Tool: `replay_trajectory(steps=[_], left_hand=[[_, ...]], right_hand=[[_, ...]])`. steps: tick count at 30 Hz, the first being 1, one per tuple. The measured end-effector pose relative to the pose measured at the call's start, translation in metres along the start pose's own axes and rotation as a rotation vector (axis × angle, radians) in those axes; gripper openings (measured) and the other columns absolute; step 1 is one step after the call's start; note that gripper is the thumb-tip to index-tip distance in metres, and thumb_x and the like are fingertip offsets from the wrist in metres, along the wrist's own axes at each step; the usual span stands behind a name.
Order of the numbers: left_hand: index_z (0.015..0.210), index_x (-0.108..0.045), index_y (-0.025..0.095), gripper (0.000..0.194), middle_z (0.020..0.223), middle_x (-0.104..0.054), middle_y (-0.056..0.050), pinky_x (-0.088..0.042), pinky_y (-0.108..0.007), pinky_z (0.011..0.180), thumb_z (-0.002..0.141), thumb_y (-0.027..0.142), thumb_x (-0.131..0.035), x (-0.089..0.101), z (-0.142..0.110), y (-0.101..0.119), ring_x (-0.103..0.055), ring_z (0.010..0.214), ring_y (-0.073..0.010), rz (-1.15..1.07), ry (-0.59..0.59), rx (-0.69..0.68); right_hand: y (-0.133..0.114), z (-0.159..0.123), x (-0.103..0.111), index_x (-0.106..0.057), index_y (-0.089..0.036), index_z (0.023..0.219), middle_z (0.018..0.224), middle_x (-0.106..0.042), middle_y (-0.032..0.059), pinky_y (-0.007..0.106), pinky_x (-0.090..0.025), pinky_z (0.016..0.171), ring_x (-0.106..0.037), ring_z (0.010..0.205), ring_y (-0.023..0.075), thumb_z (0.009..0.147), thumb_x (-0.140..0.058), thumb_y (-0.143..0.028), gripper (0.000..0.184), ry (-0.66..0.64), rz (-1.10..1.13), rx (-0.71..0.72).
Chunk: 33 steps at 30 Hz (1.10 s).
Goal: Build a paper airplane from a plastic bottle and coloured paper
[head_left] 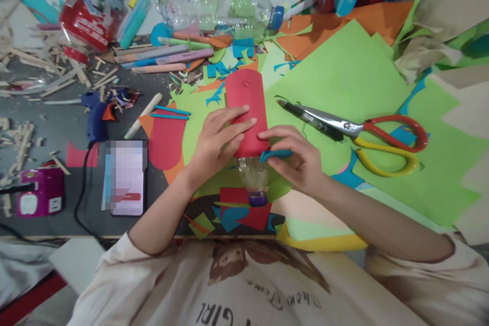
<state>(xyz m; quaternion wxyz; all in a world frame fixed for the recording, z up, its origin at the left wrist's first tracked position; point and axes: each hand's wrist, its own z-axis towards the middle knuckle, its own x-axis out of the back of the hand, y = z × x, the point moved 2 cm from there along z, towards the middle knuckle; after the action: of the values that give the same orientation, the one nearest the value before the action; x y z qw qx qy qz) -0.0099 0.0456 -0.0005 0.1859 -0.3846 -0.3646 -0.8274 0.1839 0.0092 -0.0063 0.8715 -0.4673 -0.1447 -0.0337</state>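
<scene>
A small plastic bottle wrapped in red paper lies on the table, its clear neck and purple cap pointing toward me. My left hand rests on the red wrap with fingers stretched along it, holding it down. My right hand pinches a thin blue paper strip against the lower edge of the red wrap. Two more blue strips lie to the left of the bottle.
Scissors with red and yellow handles and a black pen lie on green paper at right. A blue glue gun, a phone and a purple device sit at left. Clear bottles, markers and scraps lie behind.
</scene>
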Motion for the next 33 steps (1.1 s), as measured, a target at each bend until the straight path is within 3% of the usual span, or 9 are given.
replay_trajectory(steps=[4,7,13,18,24,28,33], left_hand=[[0.122,-0.066,0.026,0.032,0.13,-0.067,-0.008,-0.049,-0.039,0.102,0.102,0.028,-0.041,-0.001,-0.003,0.0,-0.061,0.121,-0.0189,0.004,0.054,-0.049],[0.121,-0.066,0.024,0.032,0.13,-0.067,-0.008,-0.048,-0.037,0.101,0.102,0.027,-0.04,-0.003,-0.003,0.0,-0.061,0.121,-0.0184,0.014,0.072,-0.07],[0.122,-0.065,0.023,0.032,0.13,-0.067,-0.009,-0.046,-0.036,0.103,0.102,0.032,-0.041,-0.006,-0.007,-0.004,-0.06,0.12,-0.019,-0.018,0.11,-0.092],[0.124,-0.063,0.024,0.033,0.13,-0.066,-0.009,-0.049,-0.037,0.099,0.1,0.038,-0.045,-0.003,-0.01,-0.006,-0.06,0.119,-0.021,-0.023,0.132,-0.075],[0.119,-0.067,0.024,0.031,0.129,-0.065,-0.01,-0.055,-0.034,0.087,0.1,0.033,-0.044,-0.001,-0.012,-0.005,-0.059,0.117,-0.0205,-0.002,0.104,-0.045],[0.12,-0.066,0.023,0.029,0.128,-0.065,-0.01,-0.054,-0.035,0.091,0.099,0.029,-0.047,-0.002,-0.011,-0.004,-0.059,0.116,-0.0202,-0.017,0.136,-0.066],[0.121,-0.064,0.021,0.029,0.127,-0.064,-0.013,-0.053,-0.036,0.093,0.097,0.024,-0.05,-0.001,-0.012,0.002,-0.059,0.117,-0.0211,-0.035,0.129,-0.119]], right_hand=[[0.004,-0.001,0.003,-0.061,-0.025,0.084,0.102,-0.073,0.0041,0.041,-0.056,0.084,-0.069,0.097,0.021,0.091,-0.062,-0.03,0.009,0.144,0.071,-0.176],[0.008,-0.001,0.002,-0.063,-0.024,0.082,0.096,-0.072,0.003,0.039,-0.055,0.083,-0.068,0.092,0.0195,0.089,-0.064,-0.035,0.013,0.165,0.119,-0.276],[0.014,0.0,0.003,-0.064,-0.025,0.078,0.074,-0.066,-0.0021,0.032,-0.051,0.067,-0.061,0.07,0.0151,0.081,-0.072,-0.047,0.024,0.27,0.171,-0.481],[0.013,0.001,0.003,-0.065,-0.024,0.075,0.068,-0.065,-0.003,0.03,-0.049,0.06,-0.058,0.062,0.0136,0.079,-0.074,-0.047,0.025,0.205,0.211,-0.52],[0.009,0.002,0.003,-0.066,-0.024,0.077,0.069,-0.065,-0.0023,0.03,-0.048,0.057,-0.057,0.061,0.0132,0.079,-0.074,-0.048,0.026,0.183,0.192,-0.5],[0.008,0.008,0.006,-0.06,-0.024,0.072,0.062,-0.061,-0.0034,0.03,-0.048,0.055,-0.056,0.057,0.0134,0.078,-0.074,-0.049,0.029,0.164,0.231,-0.556],[0.011,0.031,0.019,-0.054,-0.024,0.069,0.059,-0.059,-0.0046,0.028,-0.043,0.049,-0.051,0.049,0.0114,0.078,-0.071,-0.034,0.022,0.083,0.235,-0.616]])
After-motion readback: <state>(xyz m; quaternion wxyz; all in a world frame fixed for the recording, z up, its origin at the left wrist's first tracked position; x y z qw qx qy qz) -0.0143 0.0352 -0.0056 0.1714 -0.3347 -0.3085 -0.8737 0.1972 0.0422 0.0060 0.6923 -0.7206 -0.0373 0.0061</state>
